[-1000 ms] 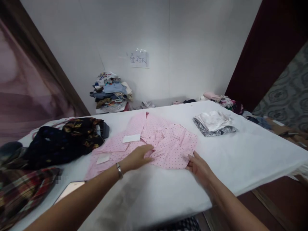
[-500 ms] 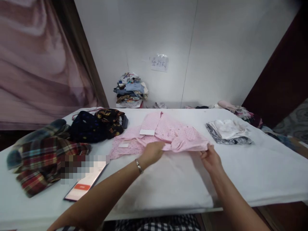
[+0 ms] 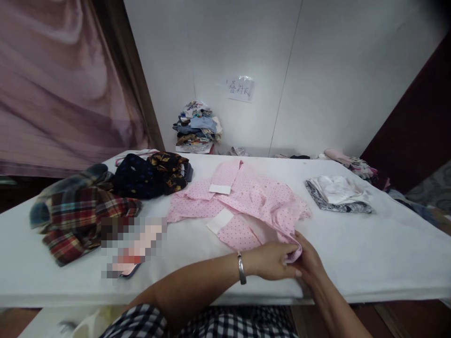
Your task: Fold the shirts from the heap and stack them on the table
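Soft, even indoor light falls from above, bright on the white counter and the wall. Shadows are faint. Left of the fingers a pixelated patch hides detail. Wide-angle distortion bends lines toward the edges, and the far corners darken and lose sharpness; no glare shows.

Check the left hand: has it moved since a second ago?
Yes. The left hand has drawn back from the pink dotted shirt's middle toward the table's near edge.
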### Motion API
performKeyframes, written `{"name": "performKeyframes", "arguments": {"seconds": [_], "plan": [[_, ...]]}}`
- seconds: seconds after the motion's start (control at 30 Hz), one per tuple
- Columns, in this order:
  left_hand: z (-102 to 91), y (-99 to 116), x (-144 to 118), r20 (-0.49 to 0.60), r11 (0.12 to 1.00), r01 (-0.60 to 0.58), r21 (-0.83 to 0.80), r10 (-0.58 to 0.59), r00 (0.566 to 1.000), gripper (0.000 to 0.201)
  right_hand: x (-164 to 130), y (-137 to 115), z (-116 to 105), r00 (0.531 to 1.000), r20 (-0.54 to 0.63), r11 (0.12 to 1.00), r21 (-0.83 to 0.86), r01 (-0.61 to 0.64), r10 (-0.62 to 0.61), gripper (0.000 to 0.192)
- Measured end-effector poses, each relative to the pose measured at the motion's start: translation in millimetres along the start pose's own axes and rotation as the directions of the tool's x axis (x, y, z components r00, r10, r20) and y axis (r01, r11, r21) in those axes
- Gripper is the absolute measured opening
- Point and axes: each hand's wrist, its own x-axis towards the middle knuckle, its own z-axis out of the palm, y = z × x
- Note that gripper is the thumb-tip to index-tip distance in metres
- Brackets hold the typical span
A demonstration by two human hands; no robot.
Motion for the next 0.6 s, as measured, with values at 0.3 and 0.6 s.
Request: {"name": "performKeyframes", "arguments": {"seconds": [0.3,0.6], "plan": [[-105.2,-96.4,-24.7,-0.402,0.73,0.454,0.511,-0.263,0.877,0.042,12.1,-56.1,-19.1,0.98,-0.096,0.984,-0.065,0.167,-0.173,0.036],[-129.0,-76.7,-102.9,-0.432,0.617,0.464,0.635,-0.215,0.876,0.026,37.8,-107.8,-77.1,0.898,-0.335,0.958,-0.053,0.283,-0.284,0.028]]}}
